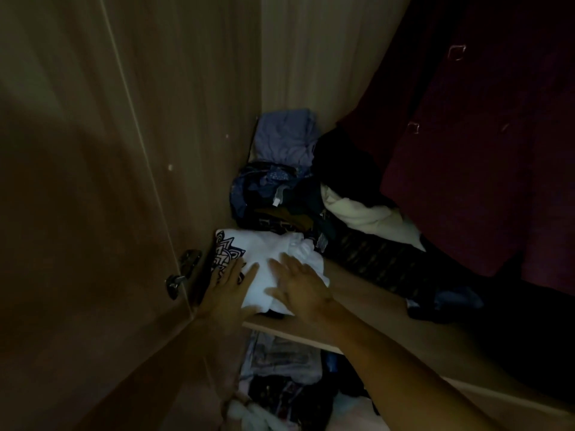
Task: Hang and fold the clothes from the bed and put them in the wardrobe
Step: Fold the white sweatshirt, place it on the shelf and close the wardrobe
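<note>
**Right hand (300, 286), left hand (228, 286) flat on white shirt (267, 244)**

Fingers straight on both, palms down, gripping nothing. White shirt is folded, at front-left of wardrobe shelf (357, 286), just in front of dark clothes pile (273, 194). Maroon garment (466, 150) hangs to the right.

Dim, brownish and underexposed throughout. What light there is seems to reach in from the viewer's side: the folded white garment (273, 272) and the front edge of the shelf (295, 335) are brightest, while the lower right sinks to near black. A broad soft shadow lies across the wardrobe door (93, 181). The metal hinge (183, 272) gives a small glint. The maroon hanging cloth (466, 150) loses its detail in the dark. The lower clothes (280, 384) under the shelf are smeared and soft. Straight lines lean and bow towards the edges
</note>
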### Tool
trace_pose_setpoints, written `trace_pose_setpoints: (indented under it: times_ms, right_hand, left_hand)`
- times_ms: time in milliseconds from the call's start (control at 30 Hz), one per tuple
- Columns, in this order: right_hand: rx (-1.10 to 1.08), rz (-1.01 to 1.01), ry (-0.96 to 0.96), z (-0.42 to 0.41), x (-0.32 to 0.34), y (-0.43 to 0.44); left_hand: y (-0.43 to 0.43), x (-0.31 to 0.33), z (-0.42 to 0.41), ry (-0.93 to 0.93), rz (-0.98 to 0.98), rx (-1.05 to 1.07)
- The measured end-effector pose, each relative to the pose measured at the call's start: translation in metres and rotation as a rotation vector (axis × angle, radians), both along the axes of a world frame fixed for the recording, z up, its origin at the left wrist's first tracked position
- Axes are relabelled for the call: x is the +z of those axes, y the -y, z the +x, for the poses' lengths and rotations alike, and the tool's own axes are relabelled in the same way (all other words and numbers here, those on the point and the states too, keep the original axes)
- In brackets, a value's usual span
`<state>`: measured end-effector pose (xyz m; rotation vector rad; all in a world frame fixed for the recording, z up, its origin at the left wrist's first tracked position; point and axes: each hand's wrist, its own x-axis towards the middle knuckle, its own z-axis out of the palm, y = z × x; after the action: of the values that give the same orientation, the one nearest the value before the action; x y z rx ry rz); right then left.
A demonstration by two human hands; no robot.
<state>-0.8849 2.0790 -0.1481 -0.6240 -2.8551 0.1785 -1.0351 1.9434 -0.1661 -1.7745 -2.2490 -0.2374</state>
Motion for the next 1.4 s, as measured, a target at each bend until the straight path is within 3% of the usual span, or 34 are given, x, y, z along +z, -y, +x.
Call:
trace_pose_setpoints:
  times_ms: [200, 333, 433, 500, 633, 867, 1033, 1400]
  right_hand:
    - [-0.085, -0.059, 0.041, 0.004, 0.006, 0.022]
    - [-0.121, -0.037, -0.106, 0.019, 0.022, 0.039]
    - [-0.151, -0.088, -0.155, 0.043, 0.045, 0.051]
    - [-0.121, -0.065, -0.204, 0.059, 0.059, 0.063]
    - [-0.106, -0.096, -0.231, 0.093, 0.091, 0.086]
    - [0.07, -0.187, -0.413, 0.13, 0.119, 0.186]
    - [0.181, -0.292, -0.349, 0.129, 0.116, 0.265]
    - [0.276, -0.324, -0.308, 0.068, 0.121, 0.401]
  left_hand:
    - [-0.008, 0.0, 0.018, 0.081, -0.059, 0.097]
    - [-0.014, 0.011, 0.019, 0.084, -0.07, 0.161]
    - [0.006, 0.037, 0.031, 0.116, -0.012, 0.158]
    - [0.025, 0.054, 0.048, 0.224, 0.154, 0.127]
    - [0.08, 0.083, 0.093, 0.375, 0.357, 0.11]
    - [0.211, 0.122, 0.172, 0.224, 0.285, 0.27]
    - [0.308, 0.138, 0.201, 0.215, 0.31, 0.402]
    - [0.474, 0.144, 0.136, 0.151, 0.316, 0.732]
